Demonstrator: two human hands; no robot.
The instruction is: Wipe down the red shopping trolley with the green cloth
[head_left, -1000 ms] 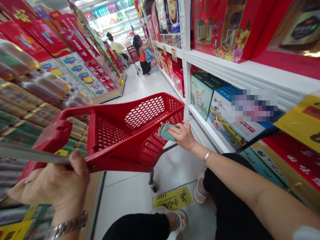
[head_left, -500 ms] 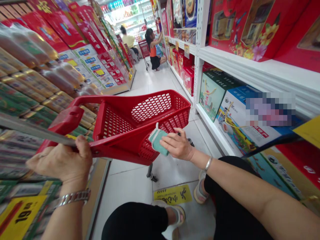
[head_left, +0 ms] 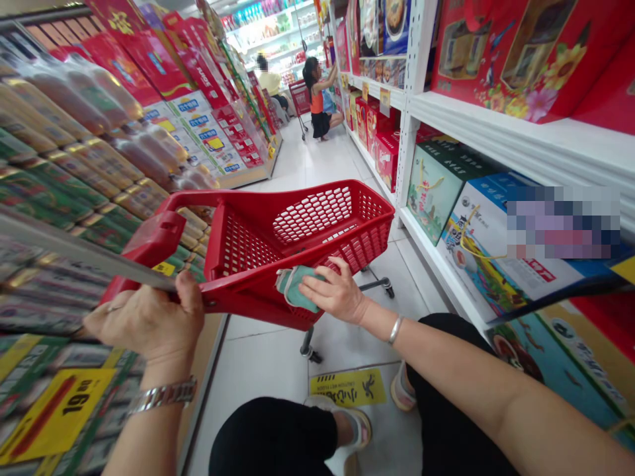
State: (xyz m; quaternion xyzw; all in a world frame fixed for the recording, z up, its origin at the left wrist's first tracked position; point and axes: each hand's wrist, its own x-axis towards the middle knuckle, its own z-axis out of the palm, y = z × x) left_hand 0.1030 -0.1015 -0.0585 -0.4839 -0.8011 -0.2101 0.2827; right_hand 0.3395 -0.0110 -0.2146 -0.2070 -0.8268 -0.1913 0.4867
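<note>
A red plastic shopping cart (head_left: 258, 291) stands tilted across the aisle in front of me, its perforated basket holding nothing I can see. My left hand (head_left: 149, 320) is closed at the handle end of the cart, thumb on top and most fingers hidden underneath. A pale grey bar (head_left: 99, 254) runs up to that hand from the left. In my right hand (head_left: 337, 291) is a folded green cloth (head_left: 300, 287) with a whitish edge. The fingers press this cloth flat against the cart's near outer side, below the rim.
Stacked packs of drinks (head_left: 59, 172) line the left, with a yellow price tag (head_left: 59, 413) low down. White shelves (head_left: 496, 119) with gift boxes (head_left: 496, 244) rise at the right. Ahead, a person (head_left: 320, 99) crouches near another cart (head_left: 299, 99). A yellow floor sign (head_left: 347, 387) lies between my feet.
My right hand has slid the cloth slightly left along the cart's side. My left hand keeps its hold. The whole view has shifted a little, moving the scene rightward.
</note>
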